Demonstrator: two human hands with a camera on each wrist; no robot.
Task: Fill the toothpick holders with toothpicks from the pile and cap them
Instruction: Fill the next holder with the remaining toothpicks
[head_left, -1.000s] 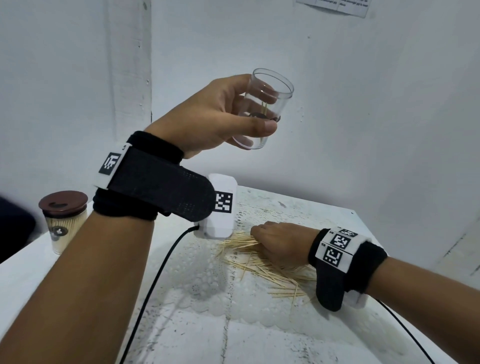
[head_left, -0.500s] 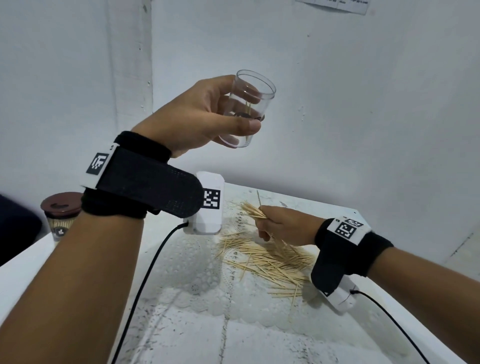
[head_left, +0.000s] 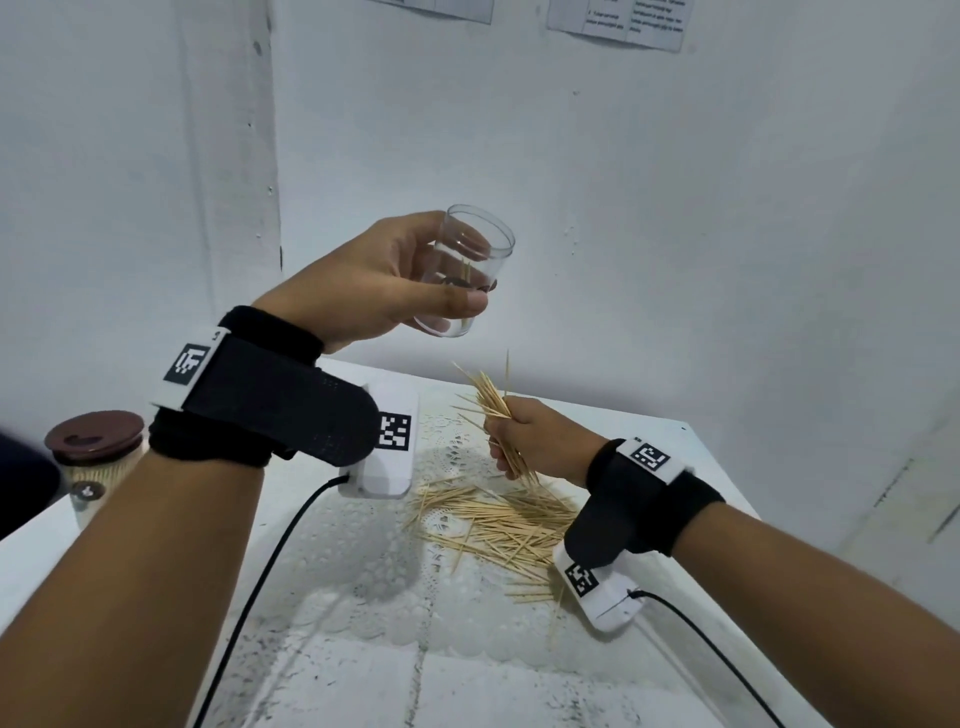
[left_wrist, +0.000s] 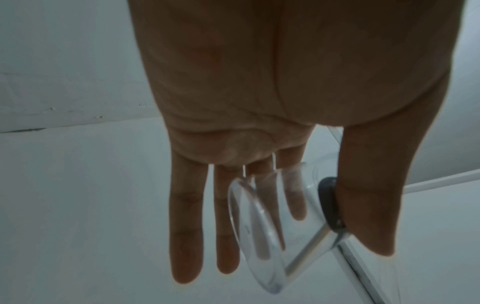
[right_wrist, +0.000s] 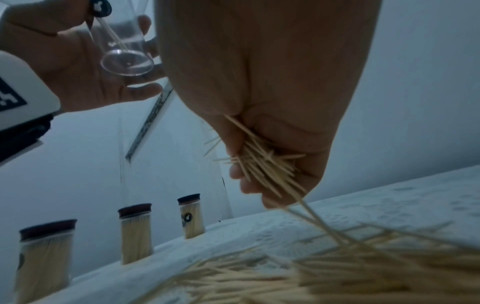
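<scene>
A: Why is the left hand (head_left: 374, 283) up in the air like that?

B: It holds the clear holder (head_left: 470, 273) between thumb and curled fingers, mouth tilted up and toward the right, likely so the opening faces whatever comes from the other side. Only a toothpick or two sits inside (the right wrist view shows one leaning across it), so I judge filling has barely started on this one.

A: And the right hand (head_left: 540, 441)?

B: Its fingers are closed round a bundle of toothpicks (head_left: 491, 410), lifted just above the pile (head_left: 498, 525) on the table (head_left: 322, 670). The bundle fans out at both ends, so the sticks are not yet aligned.

A: That could be trouble?

B: Possibly: splayed tips may catch the rim and scatter. Squaring them first would help.

A: Where are the others?

B: Three capped holders (right_wrist: 135, 230) stand in a row at the table's far left, packed full with brown lids on. The holder's own cap I cannot find anywhere.
</scene>
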